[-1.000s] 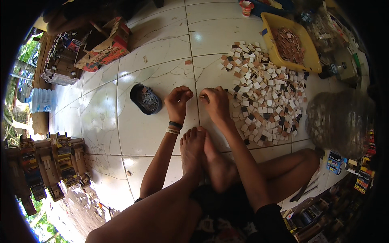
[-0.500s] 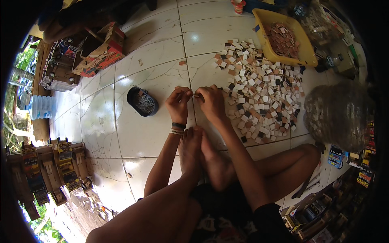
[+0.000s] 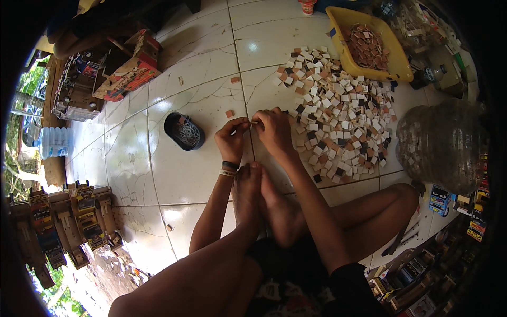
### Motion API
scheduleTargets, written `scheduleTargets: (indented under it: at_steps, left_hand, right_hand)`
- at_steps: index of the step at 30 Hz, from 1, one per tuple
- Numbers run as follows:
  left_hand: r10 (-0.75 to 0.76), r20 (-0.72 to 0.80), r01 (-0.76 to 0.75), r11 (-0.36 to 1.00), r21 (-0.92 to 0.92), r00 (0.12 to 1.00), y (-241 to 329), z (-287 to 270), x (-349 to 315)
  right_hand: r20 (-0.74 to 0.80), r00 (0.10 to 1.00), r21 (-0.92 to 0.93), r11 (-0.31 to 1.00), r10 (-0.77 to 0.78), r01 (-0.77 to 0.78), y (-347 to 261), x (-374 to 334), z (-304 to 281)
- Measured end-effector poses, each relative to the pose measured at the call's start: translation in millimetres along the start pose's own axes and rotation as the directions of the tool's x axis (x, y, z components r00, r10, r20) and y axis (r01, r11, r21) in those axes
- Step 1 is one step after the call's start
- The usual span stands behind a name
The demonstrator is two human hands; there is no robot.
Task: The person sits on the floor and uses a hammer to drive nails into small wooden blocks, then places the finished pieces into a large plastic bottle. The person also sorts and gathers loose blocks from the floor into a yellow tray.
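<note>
White cracked floor tiles below, toy trucks at left. Pinching small piece in right hand; with left hand pinched together, contents unclear.

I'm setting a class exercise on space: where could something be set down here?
There is bare floor between the dark tub and the wooden toys. Another patch lies between the red box and the yellow basin, with a few stray bits. It is crowded right of the right hand: small squares reach the basin.
</note>
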State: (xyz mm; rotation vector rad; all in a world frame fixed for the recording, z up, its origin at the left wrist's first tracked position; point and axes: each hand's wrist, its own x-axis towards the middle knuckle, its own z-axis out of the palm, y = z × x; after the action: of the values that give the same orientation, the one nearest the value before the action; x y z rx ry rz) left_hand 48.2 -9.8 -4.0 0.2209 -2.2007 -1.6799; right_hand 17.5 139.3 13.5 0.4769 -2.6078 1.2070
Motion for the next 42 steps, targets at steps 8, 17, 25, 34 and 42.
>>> scheduleTargets:
  at_steps: [8,17,25,34,42]
  left_hand:
    - [-0.037,-0.054,0.040,0.997,0.070,0.998,3.2,8.3,-3.4]
    - [-0.038,-0.015,0.039,0.999,0.017,0.999,3.2,1.8,-0.8]
    - [-0.072,0.020,0.074,0.892,-0.446,0.997,13.9,9.2,8.0]
    - [-0.093,0.016,0.091,0.902,-0.423,0.996,12.0,14.1,4.6]
    - [-0.102,0.013,0.096,0.889,-0.448,0.995,12.2,14.8,4.4]
  right_hand:
    - [0.005,1.000,-0.030,0.999,0.013,-0.012,0.6,-0.6,1.9]
    - [0.006,1.000,-0.013,1.000,0.016,-0.016,-0.2,-0.9,-0.4]
    - [-0.039,0.999,-0.010,1.000,-0.011,0.011,3.2,-0.2,3.6]
    - [-0.035,0.999,-0.013,1.000,0.012,-0.013,1.4,0.2,2.3]
    - [-0.006,1.000,-0.016,0.999,0.029,-0.029,1.9,1.3,2.3]
